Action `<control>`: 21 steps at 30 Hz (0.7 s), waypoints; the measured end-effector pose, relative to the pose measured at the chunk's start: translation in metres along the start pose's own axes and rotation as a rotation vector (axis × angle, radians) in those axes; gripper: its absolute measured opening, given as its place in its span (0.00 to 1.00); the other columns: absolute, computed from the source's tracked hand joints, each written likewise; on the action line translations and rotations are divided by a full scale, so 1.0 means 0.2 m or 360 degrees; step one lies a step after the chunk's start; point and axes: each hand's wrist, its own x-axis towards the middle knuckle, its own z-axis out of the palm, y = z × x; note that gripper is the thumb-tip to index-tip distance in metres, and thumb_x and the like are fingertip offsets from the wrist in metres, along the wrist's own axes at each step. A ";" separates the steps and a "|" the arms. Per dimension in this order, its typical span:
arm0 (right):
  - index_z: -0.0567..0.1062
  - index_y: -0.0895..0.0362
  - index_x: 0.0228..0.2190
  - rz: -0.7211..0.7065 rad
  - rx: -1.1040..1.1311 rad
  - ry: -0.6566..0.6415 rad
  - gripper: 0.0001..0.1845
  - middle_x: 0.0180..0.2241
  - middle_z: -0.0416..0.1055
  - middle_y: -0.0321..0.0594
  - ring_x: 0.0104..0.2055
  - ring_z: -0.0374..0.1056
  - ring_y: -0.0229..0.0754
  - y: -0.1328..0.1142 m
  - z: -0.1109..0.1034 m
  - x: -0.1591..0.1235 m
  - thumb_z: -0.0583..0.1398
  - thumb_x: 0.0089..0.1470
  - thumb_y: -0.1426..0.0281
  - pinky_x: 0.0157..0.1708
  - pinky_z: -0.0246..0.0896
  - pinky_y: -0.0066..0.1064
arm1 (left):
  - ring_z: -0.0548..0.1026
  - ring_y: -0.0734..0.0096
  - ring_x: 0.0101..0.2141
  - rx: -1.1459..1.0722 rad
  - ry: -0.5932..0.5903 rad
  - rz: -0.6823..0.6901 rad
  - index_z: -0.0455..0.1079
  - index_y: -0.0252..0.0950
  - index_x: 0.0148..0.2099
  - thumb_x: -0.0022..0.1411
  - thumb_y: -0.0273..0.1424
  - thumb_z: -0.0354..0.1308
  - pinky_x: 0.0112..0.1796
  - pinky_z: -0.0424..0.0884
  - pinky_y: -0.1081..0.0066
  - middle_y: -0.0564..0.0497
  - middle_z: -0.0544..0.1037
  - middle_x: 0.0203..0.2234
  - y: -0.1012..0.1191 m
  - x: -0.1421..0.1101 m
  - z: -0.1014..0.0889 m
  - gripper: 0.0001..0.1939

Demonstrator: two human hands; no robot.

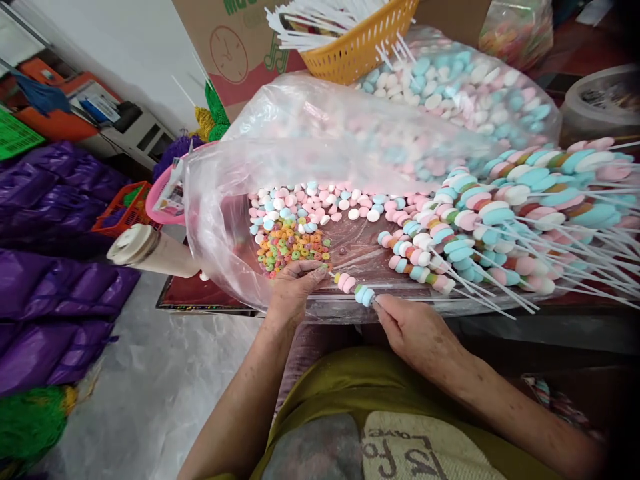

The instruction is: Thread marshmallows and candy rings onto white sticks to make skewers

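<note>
My right hand (pixel 413 330) pinches a thin white stick threaded with pink, white and blue candy discs (pixel 356 289). My left hand (pixel 295 288) has its fingertips closed at the stick's far tip, beside a small heap of coloured candy rings (pixel 290 245); whether a ring is pinched there cannot be told. Loose pastel candy discs (pixel 320 203) lie on a clear plastic sheet (pixel 220 220) behind the rings.
A pile of finished candy skewers (pixel 520 213) fans out to the right. A yellow basket (pixel 360 47) of bare white sticks sits behind, on a large bag of discs (pixel 460 87). Purple bags (pixel 45 287) and an orange crate (pixel 125 208) fill the floor at left.
</note>
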 end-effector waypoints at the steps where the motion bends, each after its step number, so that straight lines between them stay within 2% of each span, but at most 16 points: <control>1: 0.64 0.56 0.23 0.0001 0.0002 0.0003 0.13 0.22 0.67 0.39 0.23 0.59 0.36 0.00 0.00 0.00 0.47 0.57 0.70 0.26 0.41 0.30 | 0.74 0.74 0.24 -0.0001 -0.0024 0.0000 0.72 0.32 0.27 0.34 0.32 0.71 0.33 0.73 0.69 0.54 0.75 0.20 -0.01 0.00 0.00 0.15; 4: 0.64 0.56 0.23 -0.0013 0.0037 0.0010 0.13 0.22 0.67 0.39 0.24 0.59 0.37 0.00 0.00 0.01 0.47 0.57 0.70 0.26 0.42 0.30 | 0.73 0.74 0.23 0.0055 -0.0098 0.0021 0.73 0.32 0.27 0.35 0.32 0.70 0.30 0.72 0.70 0.53 0.76 0.21 -0.02 0.00 -0.01 0.14; 7: 0.63 0.56 0.23 -0.0072 0.0131 0.0044 0.13 0.21 0.66 0.38 0.23 0.58 0.36 -0.02 0.01 0.02 0.47 0.57 0.70 0.26 0.43 0.30 | 0.73 0.75 0.24 0.0091 -0.0087 0.0149 0.73 0.33 0.27 0.37 0.32 0.70 0.30 0.71 0.71 0.53 0.76 0.22 -0.03 -0.02 -0.01 0.13; 11: 0.62 0.56 0.22 -0.0148 0.0303 0.0198 0.14 0.20 0.63 0.36 0.23 0.55 0.36 -0.05 0.03 0.04 0.46 0.57 0.70 0.26 0.45 0.29 | 0.73 0.76 0.27 -0.0102 -0.0018 0.0320 0.72 0.36 0.37 0.42 0.36 0.67 0.34 0.70 0.71 0.54 0.76 0.26 -0.01 -0.03 0.02 0.17; 13: 0.62 0.56 0.22 -0.0207 0.0383 0.0245 0.14 0.20 0.63 0.36 0.23 0.55 0.36 -0.06 0.04 0.04 0.46 0.58 0.69 0.26 0.46 0.28 | 0.71 0.76 0.26 -0.0230 -0.0007 0.0251 0.71 0.35 0.36 0.43 0.39 0.66 0.33 0.70 0.71 0.54 0.74 0.25 0.00 -0.02 0.05 0.18; 15: 0.63 0.56 0.23 -0.0240 0.0452 0.0243 0.14 0.20 0.63 0.35 0.23 0.55 0.35 -0.08 0.05 0.04 0.46 0.59 0.69 0.25 0.47 0.28 | 0.71 0.75 0.25 -0.0318 -0.0073 0.0100 0.69 0.34 0.31 0.44 0.41 0.64 0.31 0.70 0.70 0.53 0.73 0.24 -0.01 -0.02 0.10 0.17; 18: 0.63 0.56 0.23 -0.0231 0.0485 0.0266 0.15 0.19 0.63 0.35 0.22 0.56 0.35 -0.11 0.06 0.05 0.45 0.59 0.69 0.25 0.48 0.27 | 0.71 0.73 0.25 -0.0477 -0.0130 -0.0100 0.64 0.34 0.28 0.50 0.45 0.58 0.30 0.69 0.69 0.52 0.71 0.24 -0.04 -0.05 0.20 0.17; 21: 0.62 0.55 0.21 -0.0210 0.0379 0.0295 0.15 0.19 0.65 0.37 0.21 0.58 0.36 -0.14 0.08 0.09 0.45 0.57 0.71 0.24 0.47 0.28 | 0.70 0.74 0.23 -0.0646 -0.0038 -0.0091 0.58 0.36 0.26 0.55 0.47 0.51 0.30 0.70 0.69 0.56 0.65 0.19 -0.08 -0.07 0.29 0.19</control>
